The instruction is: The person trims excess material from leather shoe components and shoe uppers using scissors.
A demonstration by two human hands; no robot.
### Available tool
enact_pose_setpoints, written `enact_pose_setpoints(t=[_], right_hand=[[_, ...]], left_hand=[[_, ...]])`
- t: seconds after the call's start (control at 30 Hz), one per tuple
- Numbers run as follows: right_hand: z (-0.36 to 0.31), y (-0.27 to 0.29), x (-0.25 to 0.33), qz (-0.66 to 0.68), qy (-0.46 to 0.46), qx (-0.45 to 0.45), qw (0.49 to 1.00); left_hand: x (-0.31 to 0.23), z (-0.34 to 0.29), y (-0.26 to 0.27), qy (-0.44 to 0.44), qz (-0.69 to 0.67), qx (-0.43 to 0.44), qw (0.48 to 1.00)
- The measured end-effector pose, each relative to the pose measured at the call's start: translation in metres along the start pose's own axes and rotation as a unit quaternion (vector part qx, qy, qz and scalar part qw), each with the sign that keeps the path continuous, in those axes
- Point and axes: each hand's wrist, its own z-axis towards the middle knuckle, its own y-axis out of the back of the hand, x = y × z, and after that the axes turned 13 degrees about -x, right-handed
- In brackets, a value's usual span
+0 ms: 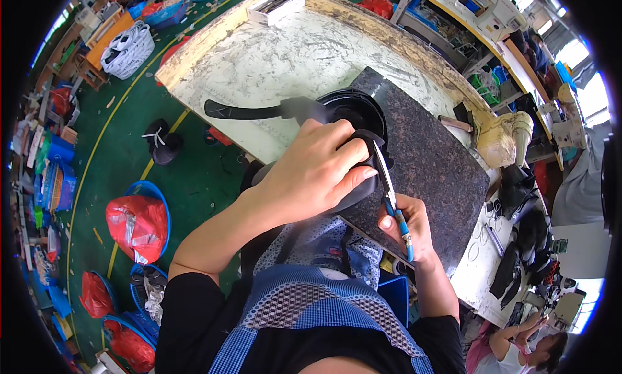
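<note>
Black item (pixel 356 105), at the left edge of the slab (pixel 431 153), left hand (pixel 324 163) pinching it, right hand (pixel 409 226) gripping a blue-handled blade (pixel 389 189); step apparently trimming, next calling for steady hold.

On the green floor (pixel 194 170) at left, a red plastic bag (pixel 135 222) is held in a blue basin (pixel 168 209), and a white basket (pixel 135 64) is seen farther off. At right, a wooden-handled hammer (pixel 455 123) is placed near a yellowed tub (pixel 496 144).
</note>
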Motion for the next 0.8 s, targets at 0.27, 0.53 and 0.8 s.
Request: enact_pose_setpoints(t=[0.27, 0.53, 0.8], right_hand=[[0.003, -0.015, 0.005, 0.034, 0.055, -0.012, 0.998], [-0.007, -0.006, -0.003, 0.102, -0.028, 0.037, 0.994], [-0.012, 0.000, -0.006, 0.068, -0.035, 0.023, 0.997]], left_hand=[[0.001, 0.000, -0.003, -0.034, 0.030, 0.064, 0.997], [0.005, 0.003, 0.000, -0.090, 0.078, 0.121, 0.985], [0.010, 0.002, 0.000, -0.089, 0.096, 0.167, 0.977]])
